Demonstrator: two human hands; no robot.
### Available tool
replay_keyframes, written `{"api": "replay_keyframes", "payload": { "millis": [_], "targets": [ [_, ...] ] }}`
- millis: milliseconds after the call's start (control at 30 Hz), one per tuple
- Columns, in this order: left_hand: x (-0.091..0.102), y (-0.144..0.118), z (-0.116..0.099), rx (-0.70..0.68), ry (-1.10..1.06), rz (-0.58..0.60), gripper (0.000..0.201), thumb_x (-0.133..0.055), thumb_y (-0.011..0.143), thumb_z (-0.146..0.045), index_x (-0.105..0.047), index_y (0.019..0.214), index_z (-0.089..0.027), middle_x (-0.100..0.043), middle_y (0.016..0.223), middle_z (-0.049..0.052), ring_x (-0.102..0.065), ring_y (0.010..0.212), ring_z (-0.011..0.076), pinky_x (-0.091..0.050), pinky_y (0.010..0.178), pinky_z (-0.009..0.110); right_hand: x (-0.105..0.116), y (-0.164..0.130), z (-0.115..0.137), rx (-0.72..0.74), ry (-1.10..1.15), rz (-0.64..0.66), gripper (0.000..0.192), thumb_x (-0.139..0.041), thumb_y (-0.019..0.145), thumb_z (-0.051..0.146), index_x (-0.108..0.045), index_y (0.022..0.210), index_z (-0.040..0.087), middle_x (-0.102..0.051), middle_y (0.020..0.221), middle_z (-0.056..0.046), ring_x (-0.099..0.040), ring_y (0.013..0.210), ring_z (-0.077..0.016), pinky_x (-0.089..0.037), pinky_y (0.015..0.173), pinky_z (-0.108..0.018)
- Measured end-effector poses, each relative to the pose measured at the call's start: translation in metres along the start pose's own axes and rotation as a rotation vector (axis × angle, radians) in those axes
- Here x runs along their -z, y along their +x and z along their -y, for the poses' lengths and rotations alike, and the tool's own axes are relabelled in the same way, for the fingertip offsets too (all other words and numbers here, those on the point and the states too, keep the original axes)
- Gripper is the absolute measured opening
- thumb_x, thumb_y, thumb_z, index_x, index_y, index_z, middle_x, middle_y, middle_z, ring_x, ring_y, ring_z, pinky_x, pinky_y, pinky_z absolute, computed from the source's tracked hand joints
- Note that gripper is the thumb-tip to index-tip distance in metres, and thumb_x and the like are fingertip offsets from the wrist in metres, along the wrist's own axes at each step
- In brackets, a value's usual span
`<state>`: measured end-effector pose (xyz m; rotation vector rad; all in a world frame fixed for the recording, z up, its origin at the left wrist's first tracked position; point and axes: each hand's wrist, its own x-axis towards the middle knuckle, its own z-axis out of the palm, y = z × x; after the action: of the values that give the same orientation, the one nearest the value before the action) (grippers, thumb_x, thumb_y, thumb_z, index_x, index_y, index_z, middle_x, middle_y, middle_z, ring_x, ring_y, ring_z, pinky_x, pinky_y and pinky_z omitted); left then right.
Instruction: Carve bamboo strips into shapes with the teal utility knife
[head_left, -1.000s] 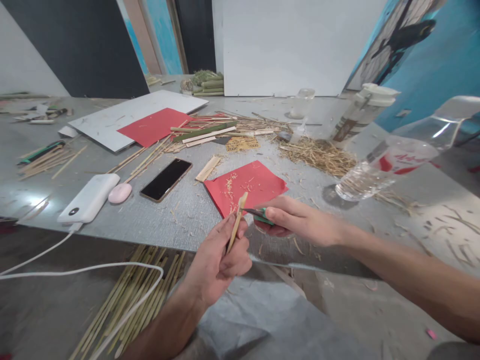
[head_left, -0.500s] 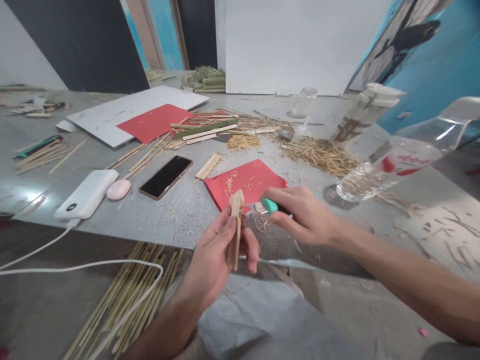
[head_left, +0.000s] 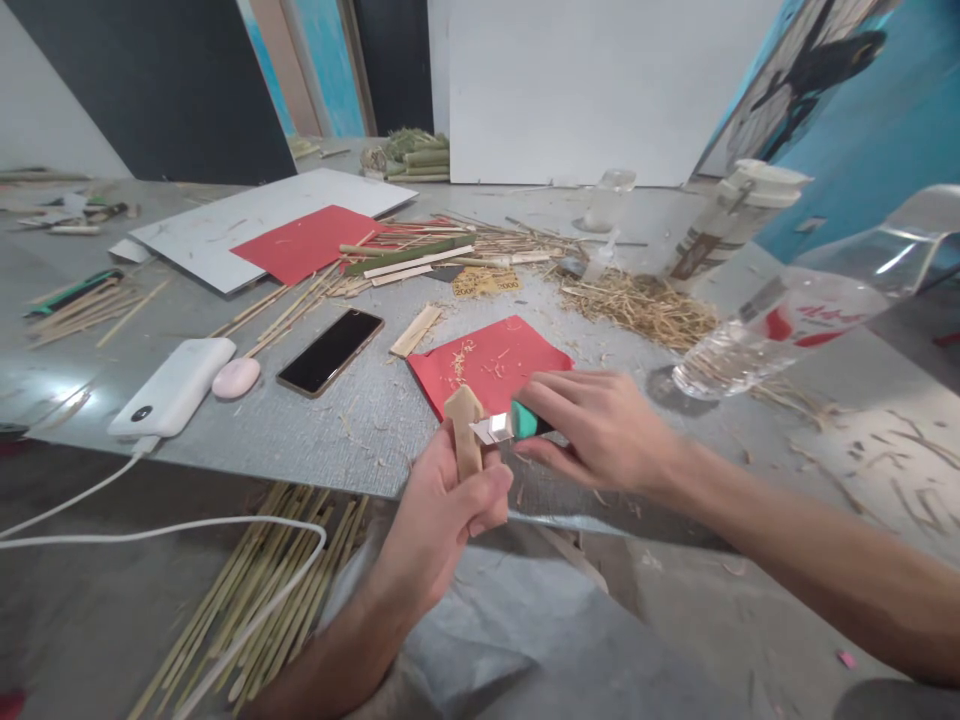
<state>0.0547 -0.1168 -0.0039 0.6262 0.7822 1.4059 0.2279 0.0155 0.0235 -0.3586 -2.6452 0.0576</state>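
Observation:
Between the fingers and thumb of my left hand [head_left: 442, 510] stands a pale piece of wood or bamboo [head_left: 466, 430], its pointed upper end showing and its lower part hidden in the grip. My right hand [head_left: 607, 425] is closed around a utility knife [head_left: 527, 420] with a green and black handle. The knife's blade points left and lies against, or just in front of, the wood's right side. Behind the hands, a red sheet [head_left: 502, 350] on the table carries small curled shavings [head_left: 460, 362].
A phone [head_left: 330, 352], a white power bank [head_left: 172, 388] with a cable and a pink rounded case [head_left: 236, 378] lie at left. Bamboo strips [head_left: 409, 262] and a straw-like pile [head_left: 637, 308] sit farther back. A clear bottle [head_left: 787, 310] stands at right. Long stalks [head_left: 255, 600] lie below the table edge.
My left hand has turned the wood so its broad face shows, with the thumb now lower across it. The knife has moved slightly left, its blade now at the wood.

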Motion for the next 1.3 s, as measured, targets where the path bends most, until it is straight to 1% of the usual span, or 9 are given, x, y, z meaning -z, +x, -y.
{"api": "replay_keyframes", "payload": {
  "millis": [67, 100, 167, 267, 433, 600, 1000, 1200, 1300],
  "targets": [
    [-0.003, 0.001, 0.002, 0.014, 0.058, -0.028, 0.032, -0.084, 0.088, -0.031, -0.060, 0.108, -0.022, -0.045, 0.071, -0.010, -0.028, 0.048, 0.0030, -0.022, 0.048, 0.020, 0.000, 0.000, 0.002, 0.001, -0.020, -0.001, 0.040, -0.042, 0.112, 0.053, -0.060, 0.096, 0.021, -0.062, 0.077, -0.004, -0.049, 0.063, -0.0180, -0.027, 0.060, -0.034],
    [-0.004, 0.002, 0.003, 0.024, 0.081, -0.036, 0.032, -0.084, 0.089, -0.033, -0.061, 0.107, -0.021, -0.043, 0.069, -0.010, -0.025, 0.047, 0.0028, -0.020, 0.046, 0.020, 0.000, 0.000, 0.004, 0.004, -0.033, -0.001, 0.042, -0.041, 0.113, 0.053, -0.061, 0.096, 0.020, -0.063, 0.078, -0.004, -0.050, 0.064, -0.0182, -0.028, 0.060, -0.034],
    [-0.006, 0.004, 0.004, 0.042, 0.110, -0.048, 0.029, -0.083, 0.090, -0.036, -0.060, 0.095, -0.020, -0.035, 0.063, -0.012, -0.019, 0.046, 0.0028, -0.016, 0.043, 0.020, 0.001, 0.000, 0.006, 0.023, -0.069, -0.007, 0.044, -0.038, 0.114, 0.053, -0.061, 0.095, 0.020, -0.064, 0.077, -0.005, -0.050, 0.064, -0.0183, -0.028, 0.060, -0.034],
    [-0.008, 0.006, 0.006, 0.048, 0.122, -0.068, 0.037, -0.082, 0.091, -0.039, -0.053, 0.080, -0.020, -0.026, 0.057, -0.013, -0.013, 0.046, 0.0033, -0.014, 0.042, 0.020, 0.002, 0.001, 0.008, 0.052, -0.122, -0.029, 0.046, -0.034, 0.115, 0.050, -0.062, 0.094, 0.019, -0.064, 0.077, -0.005, -0.050, 0.063, -0.0185, -0.027, 0.059, -0.035],
    [-0.009, 0.007, 0.008, 0.031, 0.114, -0.072, 0.043, -0.082, 0.092, -0.046, -0.053, 0.073, -0.020, -0.024, 0.056, -0.012, -0.016, 0.047, 0.0041, -0.017, 0.043, 0.020, 0.003, 0.001, 0.008, 0.042, -0.139, -0.006, 0.042, -0.036, 0.114, 0.046, -0.063, 0.096, 0.020, -0.065, 0.078, -0.005, -0.050, 0.064, -0.0184, -0.027, 0.061, -0.035],
    [-0.008, 0.008, 0.008, 0.043, 0.086, -0.083, 0.055, -0.084, 0.089, -0.052, -0.046, 0.066, -0.021, -0.024, 0.053, -0.012, -0.019, 0.047, 0.0046, -0.018, 0.045, 0.021, 0.002, 0.000, 0.008, 0.030, -0.102, 0.013, 0.041, -0.038, 0.114, 0.047, -0.062, 0.096, 0.020, -0.063, 0.076, -0.004, -0.048, 0.062, -0.0182, -0.024, 0.059, -0.035],
    [-0.007, 0.010, 0.011, 0.045, 0.013, -0.060, 0.054, -0.087, 0.088, -0.050, -0.049, 0.065, -0.019, -0.022, 0.048, -0.013, -0.015, 0.042, 0.0026, -0.013, 0.042, 0.021, 0.002, 0.001, 0.005, 0.050, -0.071, 0.104, 0.043, -0.036, 0.115, 0.047, -0.063, 0.100, 0.018, -0.067, 0.084, -0.007, -0.047, 0.064, -0.0183, -0.025, 0.060, -0.036],
    [-0.012, 0.008, 0.017, 0.007, -0.045, -0.075, 0.051, -0.088, 0.087, -0.051, -0.054, 0.067, -0.018, -0.020, 0.047, -0.014, -0.012, 0.042, 0.0024, -0.013, 0.043, 0.022, -0.001, 0.000, 0.010, 0.044, -0.104, 0.021, 0.045, -0.034, 0.115, 0.048, -0.059, 0.090, 0.020, -0.059, 0.073, -0.004, -0.043, 0.061, -0.0172, -0.025, 0.059, -0.035],
    [-0.014, 0.006, 0.018, -0.007, -0.089, -0.067, 0.059, -0.088, 0.088, -0.048, -0.043, 0.061, -0.020, -0.020, 0.046, -0.014, -0.012, 0.041, 0.0019, -0.014, 0.043, 0.022, -0.003, -0.001, 0.015, 0.039, -0.165, -0.038, 0.049, -0.033, 0.116, 0.050, -0.059, 0.088, 0.019, -0.060, 0.074, -0.004, -0.045, 0.061, -0.0171, -0.026, 0.058, -0.035]
  ]
}}
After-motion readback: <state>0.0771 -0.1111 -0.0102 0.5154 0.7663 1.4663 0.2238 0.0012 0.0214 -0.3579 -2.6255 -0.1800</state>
